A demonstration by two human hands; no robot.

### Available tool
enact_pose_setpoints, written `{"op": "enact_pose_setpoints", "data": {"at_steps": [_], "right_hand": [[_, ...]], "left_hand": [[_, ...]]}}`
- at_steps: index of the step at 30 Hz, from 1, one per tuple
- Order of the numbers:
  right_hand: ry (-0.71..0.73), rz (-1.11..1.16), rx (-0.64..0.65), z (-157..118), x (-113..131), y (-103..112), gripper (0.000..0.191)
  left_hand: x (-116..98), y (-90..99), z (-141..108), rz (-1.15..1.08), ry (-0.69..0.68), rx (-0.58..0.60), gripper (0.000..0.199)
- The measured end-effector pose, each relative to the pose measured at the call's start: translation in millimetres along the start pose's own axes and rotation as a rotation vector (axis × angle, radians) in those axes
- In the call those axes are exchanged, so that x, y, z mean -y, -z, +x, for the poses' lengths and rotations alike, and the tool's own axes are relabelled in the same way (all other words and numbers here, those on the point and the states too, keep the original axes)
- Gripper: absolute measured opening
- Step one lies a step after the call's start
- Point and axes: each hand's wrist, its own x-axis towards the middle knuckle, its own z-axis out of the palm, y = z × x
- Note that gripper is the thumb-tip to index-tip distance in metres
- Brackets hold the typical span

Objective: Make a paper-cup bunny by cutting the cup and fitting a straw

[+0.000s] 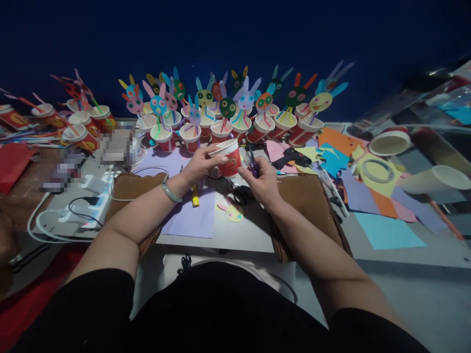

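Paper cup [231, 165], held in left hand [200, 166]; purple tool [253, 168], grasped in right hand [264, 182]; step: seemingly cup-trimming, next needing steady aim.

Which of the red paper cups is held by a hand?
The white-rimmed red paper cup gripped by the left hand, in front of the red paper cups with colourful rabbit figures; no hand holds those.

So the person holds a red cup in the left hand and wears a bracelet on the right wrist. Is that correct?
Not quite: the head view shows the bracelet on the left wrist. The left hand does hold the red cup.
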Motion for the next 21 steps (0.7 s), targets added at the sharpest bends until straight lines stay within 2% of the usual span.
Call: {"op": "enact_pose_setpoints", "data": {"at_steps": [3, 6, 14, 21], "right_hand": [[-0.02, 0.011, -0.006, 0.5, -0.6, -1.2, 0.059], [-0.032, 0.016, 0.001, 0.5, -0.3, -2.7, 0.063], [-0.086, 0.109, -0.001, 0.0, 1.3, -5.1, 0.072], [-0.156, 0.04, 0.137, -1.9, -6.7, -4.0, 0.075]], "left_hand": [[-7.4, -5.0, -4.5, -0.114, 0.135, 0.014, 0.052], [-12.0, -7.5, -6.8, -0.16, 0.201, 0.038, 0.054], [-12.0, -6.4, -6.5, -0.175, 0.237, 0.026, 0.056], [-7.2, -4.0, -4.9, -0.168, 0.231, -0.002, 0.054]]}}
